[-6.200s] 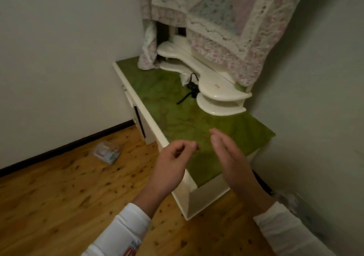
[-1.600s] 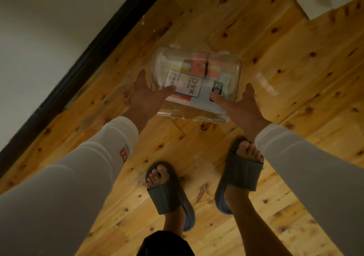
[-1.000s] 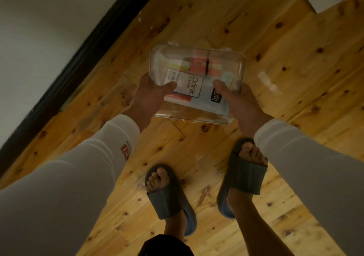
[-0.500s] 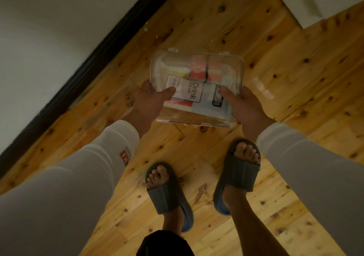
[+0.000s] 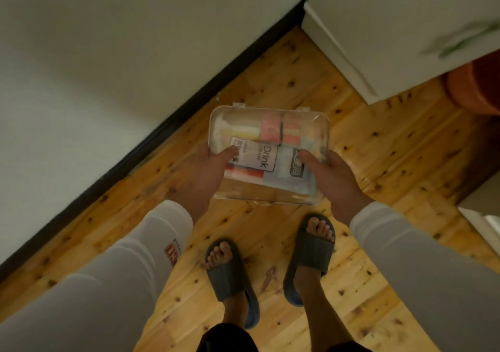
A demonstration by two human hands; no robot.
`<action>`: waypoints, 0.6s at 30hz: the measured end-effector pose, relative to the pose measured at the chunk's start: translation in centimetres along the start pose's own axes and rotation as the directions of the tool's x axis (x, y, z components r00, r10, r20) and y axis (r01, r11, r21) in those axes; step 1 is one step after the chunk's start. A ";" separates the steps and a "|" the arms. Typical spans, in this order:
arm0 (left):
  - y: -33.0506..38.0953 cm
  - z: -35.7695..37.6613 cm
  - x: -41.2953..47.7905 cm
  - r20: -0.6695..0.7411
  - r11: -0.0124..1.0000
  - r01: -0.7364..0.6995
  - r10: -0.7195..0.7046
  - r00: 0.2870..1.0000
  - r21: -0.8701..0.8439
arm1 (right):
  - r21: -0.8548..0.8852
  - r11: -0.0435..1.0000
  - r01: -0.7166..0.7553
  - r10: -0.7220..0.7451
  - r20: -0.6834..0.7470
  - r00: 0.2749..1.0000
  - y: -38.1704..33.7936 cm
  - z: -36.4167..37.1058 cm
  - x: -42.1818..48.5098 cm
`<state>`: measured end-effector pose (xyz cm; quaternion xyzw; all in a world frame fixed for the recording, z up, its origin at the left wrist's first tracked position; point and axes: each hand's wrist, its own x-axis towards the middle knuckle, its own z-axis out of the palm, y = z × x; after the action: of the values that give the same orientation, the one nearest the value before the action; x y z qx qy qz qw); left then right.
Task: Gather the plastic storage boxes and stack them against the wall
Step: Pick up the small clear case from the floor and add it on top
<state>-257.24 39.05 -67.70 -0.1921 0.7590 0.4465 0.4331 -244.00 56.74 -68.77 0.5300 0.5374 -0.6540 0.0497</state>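
Observation:
A clear plastic storage box (image 5: 270,127) with a lid, holding packets of drink straws, is held above the wooden floor in front of me. My left hand (image 5: 204,174) grips its left side, thumb on the lid. My right hand (image 5: 331,177) grips its right side, thumb on the lid too. The fingers under the box are hidden.
A white wall (image 5: 94,54) with a dark baseboard (image 5: 167,132) runs diagonally on the left. A white cabinet (image 5: 392,27) stands at the upper right, an orange pot (image 5: 476,86) beside it. My feet in grey slippers (image 5: 311,254) stand on the plank floor (image 5: 378,148).
My hands closed on the box and lifted it off the floor. The view has tilted up, bringing the white cabinet and orange pot into sight.

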 end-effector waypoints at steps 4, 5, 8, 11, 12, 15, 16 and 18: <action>1.9 -1.0 -3.6 -0.007 0.999 -0.024 0.024 1.000 -0.022 | 0.039 0.999 0.014 -0.014 -0.005 1.000 -2.7 -0.4 -3.4; 2.5 -1.3 -4.7 0.001 0.999 -0.023 0.023 1.000 -0.030 | 0.041 0.999 0.025 -0.025 -0.005 1.000 -3.5 -0.6 -4.4; 4.3 -2.3 -8.4 0.002 0.999 -0.029 0.029 1.000 -0.047 | 0.027 0.999 0.046 -0.046 0.000 0.999 -6.0 -1.2 -7.4; 5.9 -2.9 -11.1 0.026 0.996 -0.050 0.052 0.998 -0.076 | 0.023 0.997 0.067 -0.067 -0.009 0.998 -8.4 -1.5 -9.6; 6.2 -3.2 -12.2 0.030 0.995 -0.047 0.050 0.998 -0.091 | 0.022 0.997 0.072 -0.071 -0.012 0.997 -9.0 -1.7 -10.6; 7.3 -4.1 -16.0 0.013 0.991 -0.057 0.059 0.998 -0.119 | 0.025 0.997 0.074 -0.073 -0.031 0.997 -10.9 -2.3 -14.2; 7.9 -4.5 -17.6 0.010 0.990 -0.067 0.068 0.998 -0.126 | 0.024 0.997 0.076 -0.075 -0.035 0.997 -11.8 -2.8 -15.8; 8.6 -4.9 -19.6 0.015 0.989 -0.069 0.071 0.997 -0.134 | 0.033 0.996 0.077 -0.076 -0.038 0.996 -12.7 -3.4 -17.7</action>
<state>-254.63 37.60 -46.00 -0.1897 0.7295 0.5131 0.4107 -242.23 55.64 -46.85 0.5218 0.5468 -0.6548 0.0055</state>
